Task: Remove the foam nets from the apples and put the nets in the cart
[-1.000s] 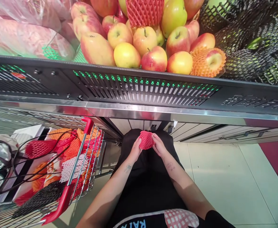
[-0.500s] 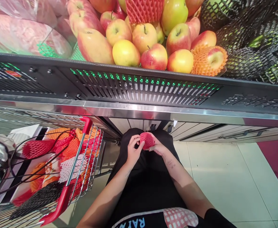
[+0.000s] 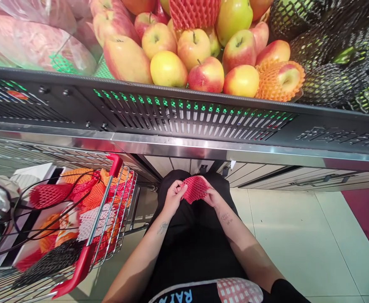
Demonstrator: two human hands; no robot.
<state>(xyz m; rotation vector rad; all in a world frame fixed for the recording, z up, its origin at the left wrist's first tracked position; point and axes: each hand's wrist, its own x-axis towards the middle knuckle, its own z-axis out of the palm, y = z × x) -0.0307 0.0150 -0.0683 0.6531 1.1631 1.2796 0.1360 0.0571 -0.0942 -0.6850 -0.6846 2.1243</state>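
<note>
My left hand (image 3: 172, 197) and my right hand (image 3: 212, 195) hold a red foam net sleeve (image 3: 194, 188) between them, low in front of my black apron. Each hand pinches one side of it and the net is stretched flat. Whether a fruit sits inside it I cannot tell. Above, on the black display shelf (image 3: 184, 115), lies a pile of red-yellow apples (image 3: 206, 73). One apple wears an orange net (image 3: 279, 80) and one a red net (image 3: 193, 12).
A wire shopping cart (image 3: 109, 219) with red handles stands at my left, filled with orange, red, white and black foam nets. Fruit in black nets (image 3: 332, 50) lies at the shelf's right. Bagged produce (image 3: 30, 38) lies at the left. Pale floor tiles (image 3: 301, 244) spread to the right.
The red net was a rounded ball cupped between both hands. Now it is pulled wider and flatter. My left hand shifted its grip to the net's left edge.
</note>
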